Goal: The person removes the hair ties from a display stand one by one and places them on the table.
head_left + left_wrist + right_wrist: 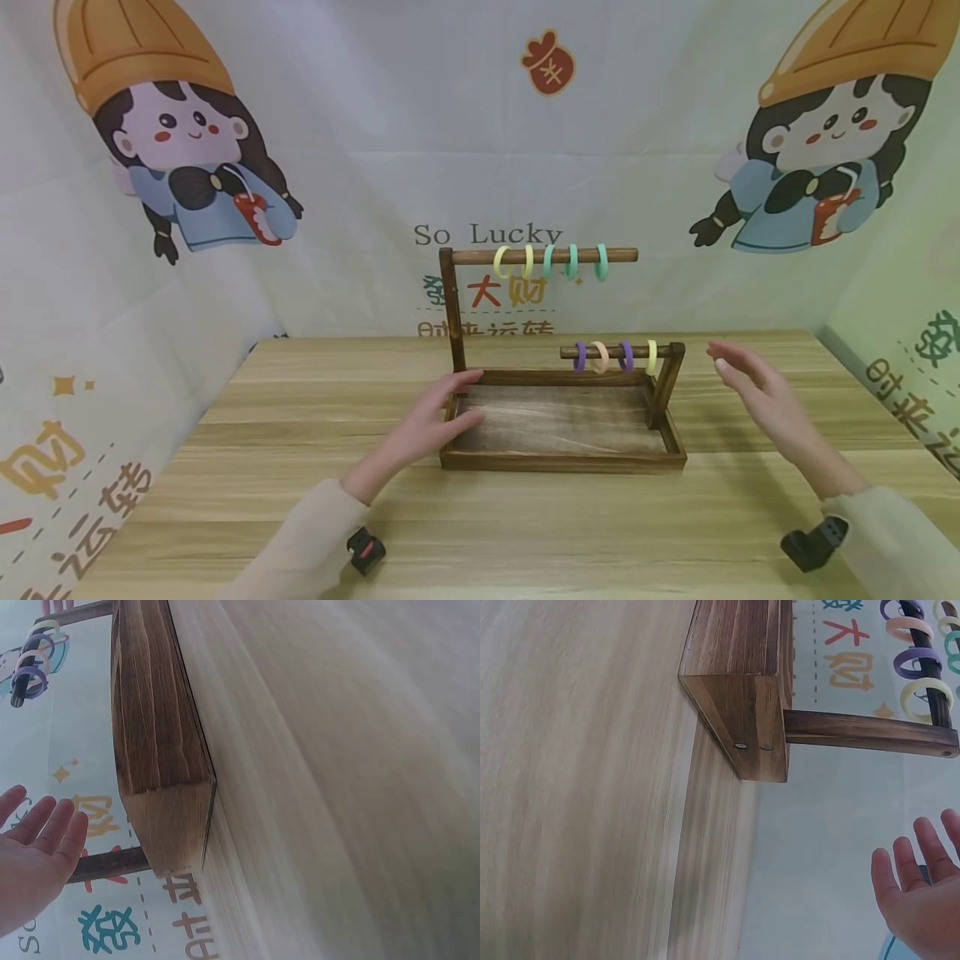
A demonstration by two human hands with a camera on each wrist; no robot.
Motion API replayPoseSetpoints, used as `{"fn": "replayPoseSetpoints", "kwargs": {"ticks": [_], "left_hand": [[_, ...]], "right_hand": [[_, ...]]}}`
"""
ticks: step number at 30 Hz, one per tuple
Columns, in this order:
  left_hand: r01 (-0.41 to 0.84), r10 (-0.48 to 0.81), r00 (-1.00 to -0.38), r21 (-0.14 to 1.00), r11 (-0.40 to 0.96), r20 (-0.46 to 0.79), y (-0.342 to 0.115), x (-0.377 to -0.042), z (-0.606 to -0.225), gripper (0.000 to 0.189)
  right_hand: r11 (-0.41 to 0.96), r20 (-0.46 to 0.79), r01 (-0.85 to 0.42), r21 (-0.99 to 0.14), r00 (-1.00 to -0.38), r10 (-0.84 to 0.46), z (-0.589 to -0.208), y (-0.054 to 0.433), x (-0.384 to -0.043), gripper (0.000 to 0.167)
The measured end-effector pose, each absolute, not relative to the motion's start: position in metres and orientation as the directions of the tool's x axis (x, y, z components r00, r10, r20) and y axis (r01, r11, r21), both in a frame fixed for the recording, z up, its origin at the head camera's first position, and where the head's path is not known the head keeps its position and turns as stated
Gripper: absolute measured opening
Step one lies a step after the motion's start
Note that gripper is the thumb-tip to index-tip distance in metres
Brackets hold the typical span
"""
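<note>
Head view: one brown wooden rack (555, 462) on the counter (525, 525); upper bar (472, 257), five rings (547, 260) (two yellow, three green); lower bar (570, 353), four (two purple, one peach, one yellow). Left wrist: left hand (36, 859), released, by the rack's left end. Right wrist: right hand (928, 913), released, apart from it.

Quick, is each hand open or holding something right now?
Left hand: open, holding nothing, near the wooden tray.
Right hand: open, holding nothing.

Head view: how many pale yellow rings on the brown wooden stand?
3: a pale yellow ring leftmost on the upper brown wooden rod, another beside it, a third rightmost on the lower brown wooden rod. None appear hidden.
</note>
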State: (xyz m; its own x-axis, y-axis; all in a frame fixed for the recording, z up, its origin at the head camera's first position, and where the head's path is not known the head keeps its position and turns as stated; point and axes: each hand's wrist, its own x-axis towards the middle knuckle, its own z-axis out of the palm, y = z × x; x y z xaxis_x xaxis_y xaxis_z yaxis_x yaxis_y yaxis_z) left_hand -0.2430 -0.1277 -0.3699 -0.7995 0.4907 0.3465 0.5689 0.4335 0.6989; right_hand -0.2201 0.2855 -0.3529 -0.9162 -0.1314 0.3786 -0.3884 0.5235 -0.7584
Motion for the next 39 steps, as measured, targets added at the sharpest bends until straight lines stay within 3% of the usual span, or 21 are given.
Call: {"fn": "replayPoseSetpoints", "kwargs": {"ticks": [27, 35, 39], "left_hand": [[0.468, 0.49, -0.83, 0.811, 0.35, 0.268, -0.092, -0.264, -0.371, 0.053], [0.458, 0.509, -0.823, 0.825, 0.33, 0.253, -0.077, -0.248, -0.344, 0.051], [0.463, 0.509, -0.821, 0.825, 0.325, 0.26, -0.072, -0.26, -0.355, 0.054]], "right_hand": [[0.56, 0.321, -0.357, -0.747, -0.932, -0.166, -0.346, 0.27, -0.233, 0.045], [0.569, 0.336, -0.364, -0.737, -0.929, -0.158, -0.345, 0.266, -0.236, 0.044], [0.556, 0.34, -0.364, -0.747, -0.928, -0.152, -0.346, 0.264, -0.238, 0.042]]}}
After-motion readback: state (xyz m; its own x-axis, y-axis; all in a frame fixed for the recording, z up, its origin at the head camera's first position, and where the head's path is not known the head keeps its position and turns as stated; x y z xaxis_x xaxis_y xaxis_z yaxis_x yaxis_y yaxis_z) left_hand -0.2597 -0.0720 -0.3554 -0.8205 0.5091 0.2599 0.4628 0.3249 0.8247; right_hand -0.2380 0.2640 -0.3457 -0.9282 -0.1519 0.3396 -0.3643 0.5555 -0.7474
